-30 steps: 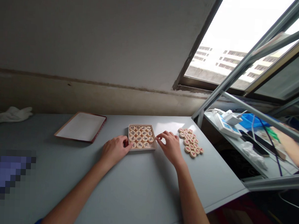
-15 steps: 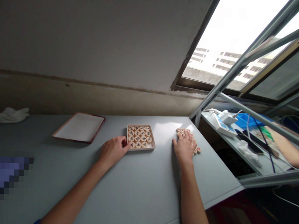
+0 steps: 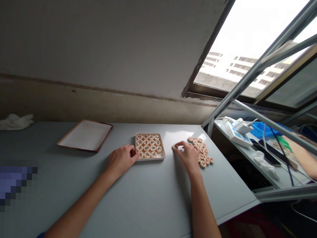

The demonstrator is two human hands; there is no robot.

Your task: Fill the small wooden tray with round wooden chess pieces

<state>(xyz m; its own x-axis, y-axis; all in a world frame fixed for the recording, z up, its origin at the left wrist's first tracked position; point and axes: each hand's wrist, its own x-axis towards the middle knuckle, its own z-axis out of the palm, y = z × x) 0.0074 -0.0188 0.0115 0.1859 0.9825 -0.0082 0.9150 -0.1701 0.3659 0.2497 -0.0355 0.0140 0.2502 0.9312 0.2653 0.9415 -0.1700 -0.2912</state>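
Note:
A square box (image 3: 163,155) holds rows of round wooden pieces with dark characters; its near right corner has a gap. My left hand (image 3: 122,158) is closed on the box's near left corner, thumb at the nearest piece. Between the box and a group of red-marked pieces (image 3: 203,164), my right hand (image 3: 187,155) pinches one round piece (image 3: 174,147) between thumb and fingertips. The red-marked pieces lie loosely together on the table, just right of my right hand, which partly covers some.
On the left of the table (image 3: 145,195) lies an open lid (image 3: 86,135), with a white cloth (image 3: 14,122) beyond. A metal frame (image 3: 210,127) stands at the right, before a shelf with a power strip (image 3: 237,135). Another person's arm (image 3: 306,155) shows at far right.
My right hand has moved left from over the red-marked pieces and now pinches one piece. More of that group is uncovered. My left hand stays at the box.

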